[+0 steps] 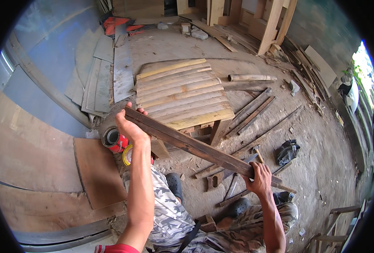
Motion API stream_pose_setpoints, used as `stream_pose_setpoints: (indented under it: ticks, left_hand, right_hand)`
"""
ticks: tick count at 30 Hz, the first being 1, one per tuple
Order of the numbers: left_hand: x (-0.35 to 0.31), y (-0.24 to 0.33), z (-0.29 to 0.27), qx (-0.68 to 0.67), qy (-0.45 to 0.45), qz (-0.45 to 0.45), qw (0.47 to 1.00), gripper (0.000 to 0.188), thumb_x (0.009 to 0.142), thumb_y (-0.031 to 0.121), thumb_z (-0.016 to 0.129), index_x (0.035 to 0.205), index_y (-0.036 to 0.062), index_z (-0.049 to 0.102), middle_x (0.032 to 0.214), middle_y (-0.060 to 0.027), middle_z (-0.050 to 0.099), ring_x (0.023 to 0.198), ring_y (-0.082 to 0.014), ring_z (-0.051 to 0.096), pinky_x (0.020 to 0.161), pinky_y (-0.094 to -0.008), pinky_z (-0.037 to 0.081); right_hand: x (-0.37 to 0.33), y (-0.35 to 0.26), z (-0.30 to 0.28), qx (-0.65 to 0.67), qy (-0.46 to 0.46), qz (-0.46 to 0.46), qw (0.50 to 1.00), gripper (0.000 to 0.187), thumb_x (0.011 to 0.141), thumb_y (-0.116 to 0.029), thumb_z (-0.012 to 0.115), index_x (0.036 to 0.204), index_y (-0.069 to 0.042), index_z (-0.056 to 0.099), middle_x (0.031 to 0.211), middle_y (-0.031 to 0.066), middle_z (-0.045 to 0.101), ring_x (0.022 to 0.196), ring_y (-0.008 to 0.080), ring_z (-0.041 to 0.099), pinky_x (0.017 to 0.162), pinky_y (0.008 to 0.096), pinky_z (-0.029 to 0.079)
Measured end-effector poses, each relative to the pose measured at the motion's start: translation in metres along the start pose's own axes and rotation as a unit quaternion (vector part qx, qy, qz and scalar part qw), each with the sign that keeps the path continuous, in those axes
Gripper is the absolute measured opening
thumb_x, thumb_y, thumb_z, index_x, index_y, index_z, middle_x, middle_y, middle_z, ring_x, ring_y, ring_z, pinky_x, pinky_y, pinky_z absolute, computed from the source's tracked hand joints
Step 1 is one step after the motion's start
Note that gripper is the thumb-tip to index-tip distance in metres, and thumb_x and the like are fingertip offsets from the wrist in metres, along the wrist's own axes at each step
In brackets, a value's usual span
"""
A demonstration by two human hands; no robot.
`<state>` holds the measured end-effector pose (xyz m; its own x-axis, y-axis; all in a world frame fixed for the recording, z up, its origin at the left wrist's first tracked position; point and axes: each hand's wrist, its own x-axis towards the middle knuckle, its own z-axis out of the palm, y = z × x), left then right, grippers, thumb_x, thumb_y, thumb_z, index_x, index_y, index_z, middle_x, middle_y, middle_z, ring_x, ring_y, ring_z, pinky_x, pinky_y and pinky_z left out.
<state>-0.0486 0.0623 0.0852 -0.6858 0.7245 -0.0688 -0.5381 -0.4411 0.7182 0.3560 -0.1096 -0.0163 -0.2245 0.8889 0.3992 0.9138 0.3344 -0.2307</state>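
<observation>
Bare forearms (139, 189) rise from the frame's lower edge. Left hand (131, 125) and right hand (260, 180) wrap fingers (263, 168) around a dark beam (190, 142) near opposite ends, I'd guess for balance.

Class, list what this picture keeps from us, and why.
In the head view:
- Dark wooden beam: one stretch, covered by the right hand.
- Handsaw: part of its blade, behind the beam.
- Yellow-rimmed can: partly behind the left forearm.
- Black plastic bag: any contents, concealed by its folds.
</observation>
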Motion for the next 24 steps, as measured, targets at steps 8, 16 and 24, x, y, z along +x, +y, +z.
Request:
stream_pose_setpoints:
  ticks: [8,16,24]
  left_hand:
    - [0.012,-0.002,-0.008,0.021,0.020,0.002,1.000,0.037,0.092,0.035,0.049,0.110,0.0034,0.058,0.100,-0.0082,0.062,0.074,-0.0222,0.062,0.064,-0.0372,0.053]
    - [0.020,0.000,-0.018,0.054,0.036,-0.004,0.998,0.035,0.093,0.033,0.053,0.113,0.0041,0.056,0.112,-0.0055,0.063,0.081,-0.0211,0.062,0.071,-0.0386,0.054]
    - [0.029,0.001,-0.026,0.085,0.062,0.005,0.994,0.034,0.090,0.029,0.058,0.112,0.0039,0.056,0.114,-0.0068,0.063,0.082,-0.0225,0.062,0.070,-0.0391,0.053]
  right_hand:
    - [0.003,-0.009,-0.009,0.000,-0.017,-0.009,1.000,0.065,0.079,-0.047,0.079,0.124,-0.004,0.060,0.100,0.0108,0.066,0.090,0.0304,0.064,0.082,0.0398,0.047]
    - [-0.004,-0.005,0.014,-0.037,-0.048,-0.023,0.998,0.085,0.085,-0.055,0.070,0.146,0.000,0.045,0.106,0.0094,0.062,0.092,0.0271,0.061,0.086,0.0392,0.046]
    - [-0.008,-0.016,0.020,-0.034,-0.076,-0.063,0.995,0.083,0.084,-0.047,0.073,0.154,-0.018,0.039,0.100,0.0065,0.057,0.091,0.0249,0.061,0.078,0.0370,0.051]
